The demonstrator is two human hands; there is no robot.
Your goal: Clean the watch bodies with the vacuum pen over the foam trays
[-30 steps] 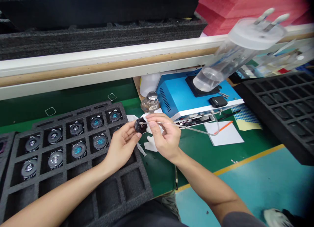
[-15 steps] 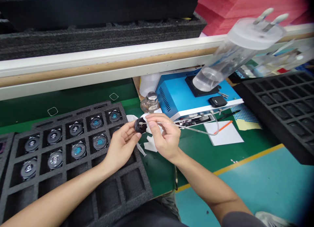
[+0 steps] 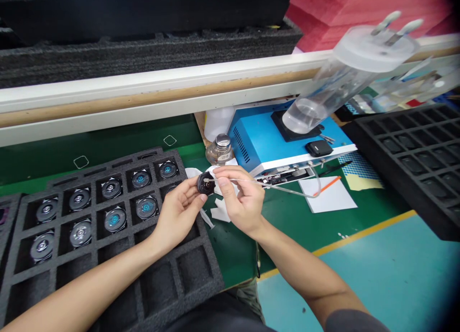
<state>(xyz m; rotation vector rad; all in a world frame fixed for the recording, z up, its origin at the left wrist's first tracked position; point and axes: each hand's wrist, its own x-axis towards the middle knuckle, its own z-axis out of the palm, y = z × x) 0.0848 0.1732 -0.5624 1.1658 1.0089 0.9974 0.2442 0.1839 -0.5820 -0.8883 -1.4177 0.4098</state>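
My left hand [image 3: 182, 202] pinches a small round black watch case [image 3: 205, 184] between thumb and fingers, its inner side turned towards me. My right hand [image 3: 241, 194] is closed on a thin, pale pen-like tool, whose pale tip [image 3: 207, 180] reaches the case; whether it touches is too small to tell. From behind that hand a clear tube [image 3: 287, 191] curves to the front of a blue machine [image 3: 258, 131]. Beneath my left forearm lies a black foam tray [image 3: 138, 238], with several round dark watch parts [image 3: 115, 219] in its far compartments.
A glass bottle with a metal cap [image 3: 220, 150] stands left of the machine. On top of the machine is a tall clear cylinder [image 3: 316, 102]. White paper [image 3: 325, 198] with an orange stick lies to the right, and another foam tray [image 3: 413, 145] sits farther right. A white shelf edge [image 3: 143, 95] crosses behind.
Both hands, the watch case and the pen-like tool look almost still. The small light reflections on the dark green panel have shifted slightly right.
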